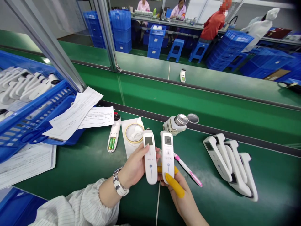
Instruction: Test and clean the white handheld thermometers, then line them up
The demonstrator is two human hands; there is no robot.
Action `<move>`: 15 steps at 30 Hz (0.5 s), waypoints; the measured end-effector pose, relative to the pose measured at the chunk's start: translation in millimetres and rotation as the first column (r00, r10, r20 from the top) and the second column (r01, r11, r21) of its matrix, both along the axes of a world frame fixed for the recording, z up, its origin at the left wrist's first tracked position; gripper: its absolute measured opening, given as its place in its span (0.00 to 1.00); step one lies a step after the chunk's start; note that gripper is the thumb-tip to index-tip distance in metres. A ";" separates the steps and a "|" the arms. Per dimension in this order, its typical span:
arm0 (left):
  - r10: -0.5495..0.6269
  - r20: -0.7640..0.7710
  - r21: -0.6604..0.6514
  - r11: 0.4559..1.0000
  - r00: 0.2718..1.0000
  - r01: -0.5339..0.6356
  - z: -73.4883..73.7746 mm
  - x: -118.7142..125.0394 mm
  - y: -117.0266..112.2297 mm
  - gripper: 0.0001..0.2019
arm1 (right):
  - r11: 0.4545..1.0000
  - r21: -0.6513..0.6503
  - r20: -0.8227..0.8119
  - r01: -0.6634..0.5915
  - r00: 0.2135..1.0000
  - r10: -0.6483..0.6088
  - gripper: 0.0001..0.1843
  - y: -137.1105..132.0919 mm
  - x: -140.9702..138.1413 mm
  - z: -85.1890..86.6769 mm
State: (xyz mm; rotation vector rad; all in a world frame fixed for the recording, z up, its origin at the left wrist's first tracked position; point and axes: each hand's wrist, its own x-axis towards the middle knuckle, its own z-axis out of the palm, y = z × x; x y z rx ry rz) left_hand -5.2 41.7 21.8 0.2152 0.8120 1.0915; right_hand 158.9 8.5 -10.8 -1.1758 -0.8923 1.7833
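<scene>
Two white infrared thermometers are held upright side by side over the green bench. My left hand (135,164) is closed round the left thermometer (151,169), its thumb by the screen, which looks blank. My right hand (180,191), with yellow finger cots, grips the right thermometer (167,150) low on its handle; its screen reads something like "CA2". Behind them lies a pink and white toothbrush (188,170). Left of my hands a thermometer with its battery bay uncovered (114,133) shows green batteries. Several more thermometers (231,166) lie in a row at the right.
A metal-topped bottle (175,124) with its lid flipped back stands behind my hands. Near it is a yellow-rimmed round dish (134,132) with white tissue. Papers (80,114) and a blue basket (47,110) full of thermometers occupy the left. A conveyor (145,66) carries one thermometer (182,75).
</scene>
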 end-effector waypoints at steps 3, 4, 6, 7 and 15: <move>-0.055 0.051 0.058 0.997 0.997 0.052 2.8 -2.2 -1.7 0.14 | 1.000 -0.006 0.017 -0.021 1.000 0.021 0.18 2.8 -3.9 8.3; -0.079 0.063 0.084 0.994 0.995 0.073 3.5 -2.9 -2.6 0.17 | 1.000 -0.015 0.036 -0.009 0.999 0.010 0.18 4.3 -4.5 10.6; -0.106 0.083 0.126 0.987 0.991 0.095 4.1 -3.6 -4.3 0.23 | 0.998 -0.009 0.113 -0.057 0.992 0.058 0.17 8.2 -3.1 13.0; -0.107 0.088 0.143 0.985 0.990 0.093 4.1 -3.7 -5.0 0.24 | 0.992 0.018 0.179 -0.127 0.976 0.122 0.17 10.5 -1.2 12.8; -0.044 0.059 0.202 0.979 0.997 0.031 3.7 -0.1 -9.2 0.27 | 0.921 0.379 0.498 -0.091 0.859 -0.120 0.15 11.3 8.7 5.9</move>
